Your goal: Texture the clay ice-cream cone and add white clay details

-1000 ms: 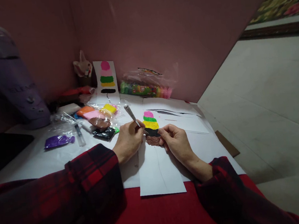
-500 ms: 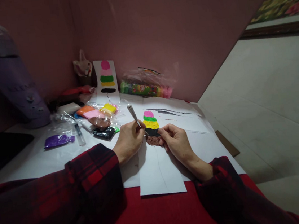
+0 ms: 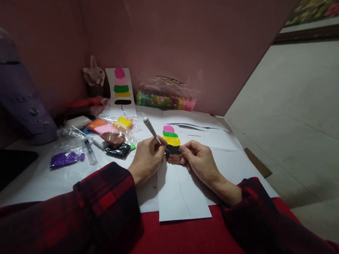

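My left hand (image 3: 147, 157) is closed around a white pen-like tool (image 3: 150, 128), its tip hidden near the left edge of a black clay band (image 3: 173, 149). That band lies on a white paper strip (image 3: 182, 195), below yellow (image 3: 171, 141), green and pink clay and above a textured brown band (image 3: 174, 159). At the right end of the black band my right hand (image 3: 201, 161) has thumb and fingers pinched together; whatever is between them is too small to name.
Bagged clay in several colours (image 3: 118, 150) and a purple packet (image 3: 66, 158) lie at left, near a tall purple bottle (image 3: 27, 99). Behind stand a coloured paper (image 3: 120, 81) and a bag of bright clay (image 3: 166, 99). Loose white sheets (image 3: 214, 138) lie at right.
The tool and the fingers of my left hand have shifted very slightly. My right hand has stayed in place at the black band.
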{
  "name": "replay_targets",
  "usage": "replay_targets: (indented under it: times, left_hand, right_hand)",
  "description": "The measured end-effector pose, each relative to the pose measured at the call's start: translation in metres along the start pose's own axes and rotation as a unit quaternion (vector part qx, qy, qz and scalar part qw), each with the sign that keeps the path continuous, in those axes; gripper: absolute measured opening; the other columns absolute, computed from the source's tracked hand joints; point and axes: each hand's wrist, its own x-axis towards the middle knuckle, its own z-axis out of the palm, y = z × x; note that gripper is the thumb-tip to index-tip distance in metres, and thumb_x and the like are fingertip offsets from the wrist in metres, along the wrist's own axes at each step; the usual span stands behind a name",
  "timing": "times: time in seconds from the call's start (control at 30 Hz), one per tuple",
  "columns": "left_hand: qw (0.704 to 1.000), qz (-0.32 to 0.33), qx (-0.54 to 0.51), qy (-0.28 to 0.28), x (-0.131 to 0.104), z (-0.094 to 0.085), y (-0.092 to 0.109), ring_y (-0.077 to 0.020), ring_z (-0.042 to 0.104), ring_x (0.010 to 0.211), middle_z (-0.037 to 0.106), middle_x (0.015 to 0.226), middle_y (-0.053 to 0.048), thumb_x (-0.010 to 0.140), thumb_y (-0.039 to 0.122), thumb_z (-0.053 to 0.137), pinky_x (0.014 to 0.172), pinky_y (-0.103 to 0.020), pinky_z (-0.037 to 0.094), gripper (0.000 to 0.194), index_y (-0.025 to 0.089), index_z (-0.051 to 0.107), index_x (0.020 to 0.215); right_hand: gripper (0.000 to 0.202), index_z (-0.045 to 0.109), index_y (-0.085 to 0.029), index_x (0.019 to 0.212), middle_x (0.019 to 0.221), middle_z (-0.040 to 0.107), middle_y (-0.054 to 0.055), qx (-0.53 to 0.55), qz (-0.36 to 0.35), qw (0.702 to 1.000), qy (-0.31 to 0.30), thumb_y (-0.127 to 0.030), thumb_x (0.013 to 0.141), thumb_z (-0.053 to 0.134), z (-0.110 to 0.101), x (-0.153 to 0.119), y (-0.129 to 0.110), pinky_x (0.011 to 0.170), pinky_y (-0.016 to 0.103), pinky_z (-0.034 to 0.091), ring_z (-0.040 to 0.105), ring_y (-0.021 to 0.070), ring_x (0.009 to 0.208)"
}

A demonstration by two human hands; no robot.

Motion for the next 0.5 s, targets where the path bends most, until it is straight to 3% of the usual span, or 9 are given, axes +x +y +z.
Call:
replay_targets:
  times: [0.5]
  left_hand:
    - [0.998, 0.003, 0.059, 0.004, 0.0013, -0.0003, 0.0014, -0.0089, 0.05, 0.047, 0.054, 0.052, 0.006, 0.081, 0.002, 0.051, 0.052, -0.022, 0.038, 0.018, 0.012, 0.064, 0.088]
  right_hand:
    - [0.023, 0.058, -0.019, 0.07, 0.052, 0.058, -0.002, -0.023, -0.022, 0.999, -0.008, -0.036, 0.085, 0.061, -0.0003, 0.0012, 0.0008, 0.045, 0.024, 0.036, 0.049, 0.0104, 0.046]
